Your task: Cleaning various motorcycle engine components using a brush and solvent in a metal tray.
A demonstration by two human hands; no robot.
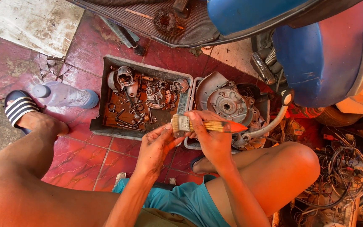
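Observation:
A paintbrush [209, 125] with a wooden handle, orange tip and metal ferrule lies crosswise in my right hand [212, 136], which grips its handle. My left hand [156, 145] touches the bristle end with thumb and fingers, holding something too small to make out. Both hands hover over the near edge between a dark metal tray [101, 122] of oily small engine parts and a second tray with a round grey engine casing [225, 103].
A blue scooter body [316, 54] looms at upper right with its footboard [148, 17] at top. A clear plastic bottle [64, 96] lies on the red tiles left of the tray. My sandalled foot [22, 110] rests at left. Tangled wires [341, 172] pile at right.

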